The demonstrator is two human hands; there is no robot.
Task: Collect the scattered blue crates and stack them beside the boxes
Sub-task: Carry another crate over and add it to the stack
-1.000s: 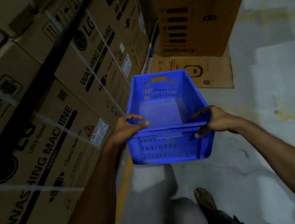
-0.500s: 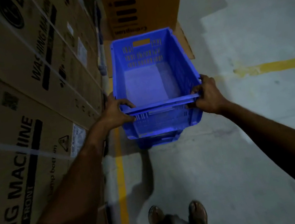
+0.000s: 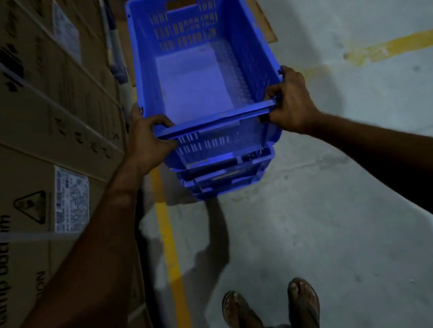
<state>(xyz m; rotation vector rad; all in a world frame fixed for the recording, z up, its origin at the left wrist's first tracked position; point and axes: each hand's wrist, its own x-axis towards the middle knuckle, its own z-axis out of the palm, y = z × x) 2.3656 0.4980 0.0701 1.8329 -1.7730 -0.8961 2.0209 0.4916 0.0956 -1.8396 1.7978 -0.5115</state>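
An empty blue crate (image 3: 195, 81) with slotted walls sits on top of a stack of blue crates (image 3: 226, 179) on the concrete floor. Only the near ends of the lower crates show beneath it. My left hand (image 3: 146, 144) grips the near left corner of the top crate's rim. My right hand (image 3: 289, 103) grips the near right corner. The stack stands right beside the wall of cardboard washing machine boxes (image 3: 19, 139) on the left.
A yellow floor line (image 3: 171, 257) runs along the foot of the boxes, and another yellow line (image 3: 401, 45) crosses at the right. A flat cardboard sheet (image 3: 260, 13) lies behind the stack. My sandalled feet (image 3: 271, 312) stand on the grey floor.
The crate has gone from being carried in the air, forward and down onto the stack beside the boxes. Both hands shifted to the near corners of its rim.
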